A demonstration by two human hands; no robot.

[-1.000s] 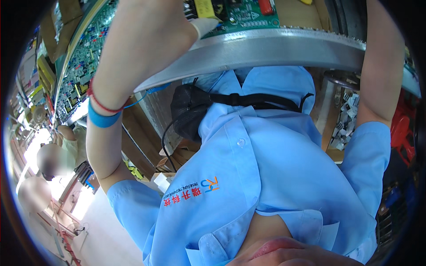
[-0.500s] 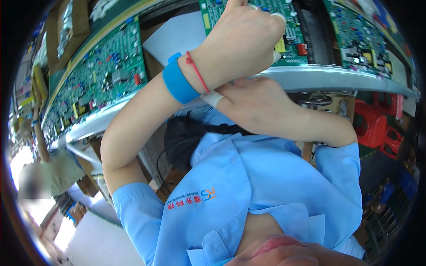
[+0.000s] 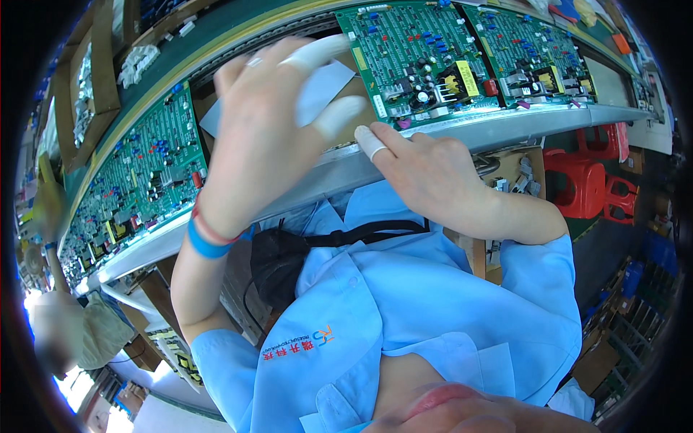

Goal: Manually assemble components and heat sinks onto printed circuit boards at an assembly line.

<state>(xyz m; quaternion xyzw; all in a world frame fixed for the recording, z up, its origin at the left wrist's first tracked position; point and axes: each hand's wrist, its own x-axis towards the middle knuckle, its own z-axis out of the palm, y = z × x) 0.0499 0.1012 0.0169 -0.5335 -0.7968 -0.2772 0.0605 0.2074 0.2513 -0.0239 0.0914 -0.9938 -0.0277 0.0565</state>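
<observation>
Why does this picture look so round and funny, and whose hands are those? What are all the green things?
A small camera sits on a person's head and looks down, so you see their own blue shirt and arms. Its lens bends everything round. The left hand, with a blue wristband, is lifted over the line; the right hand rests by the metal rail. White covers sit on some fingertips. The green things are circuit boards, flat plates full of tiny electric parts, lying in a row on a long belt. Neither hand clearly holds anything.

White label [image 3: 326, 85] beneath left fingers [image 3: 339, 115]
</observation>
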